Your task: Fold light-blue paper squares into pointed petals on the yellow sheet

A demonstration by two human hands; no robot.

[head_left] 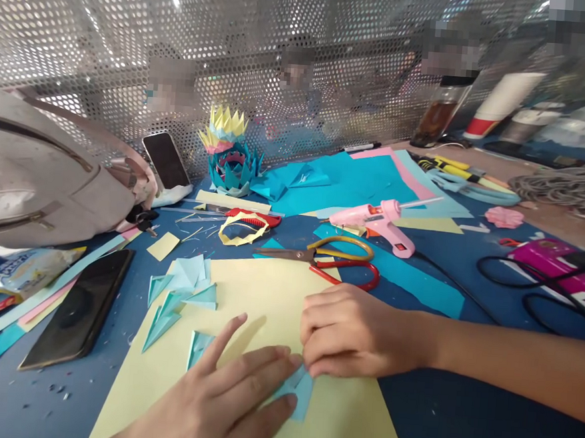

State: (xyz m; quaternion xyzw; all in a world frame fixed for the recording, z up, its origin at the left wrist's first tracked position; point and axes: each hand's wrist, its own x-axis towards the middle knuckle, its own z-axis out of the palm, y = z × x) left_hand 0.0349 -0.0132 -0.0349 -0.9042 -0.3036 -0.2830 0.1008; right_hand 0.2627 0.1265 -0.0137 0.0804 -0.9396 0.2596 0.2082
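Observation:
A small piece of light blue paper [300,401] lies on a large pale yellow sheet [353,417]. My left hand [230,395] rests on it, fingers stretched out and the little finger lifted away. The fingers of my right hand [347,333] are curled closed at the upper edge of the light blue paper, hiding part of it. Left of my hands, several folded light blue paper pieces [165,320] sit on the yellow sheet, one beside my left little finger. Scissors [315,254] with one yellow and one red handle lie along the sheet's far edge.
A pink glue gun [372,219] lies behind the scissors, its cord running right. Folded-paper models [231,161] stand by the perforated metal panel [266,17]. A dark phone [78,311] and a backpack [40,168] are left; a purple power strip [554,264] is right.

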